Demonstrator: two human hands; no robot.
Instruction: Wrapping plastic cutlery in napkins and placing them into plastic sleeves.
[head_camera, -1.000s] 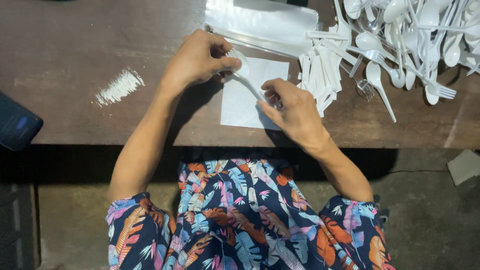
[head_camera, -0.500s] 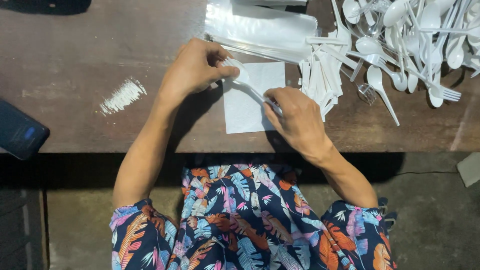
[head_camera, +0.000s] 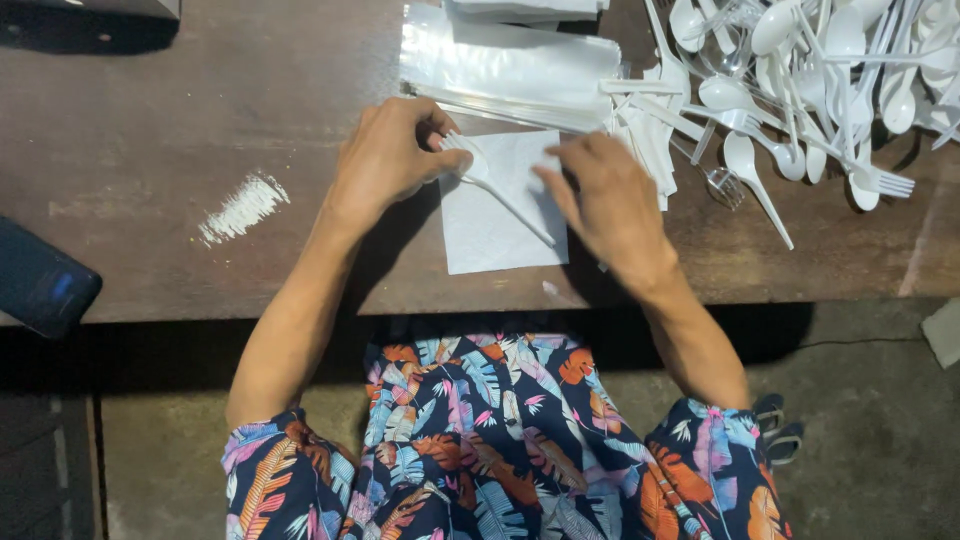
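Your left hand rests curled on the bench, its fingertips pinching the head of a white plastic fork that lies slantwise across a white napkin. Your right hand lies loosely open over the napkin's right edge, fingers spread and pointing up and left; it grips nothing, and whether it touches the fork's handle you cannot tell. The napkin sits flat near the front edge of the bench, between your two hands. Just behind it lies a stack of clear plastic sleeves, and to the right of that a loose heap of white spoons and forks, with a few white strips touching the sleeves. A white smear marks the wood well left of your left hand, and a dark phone lies at the far left edge
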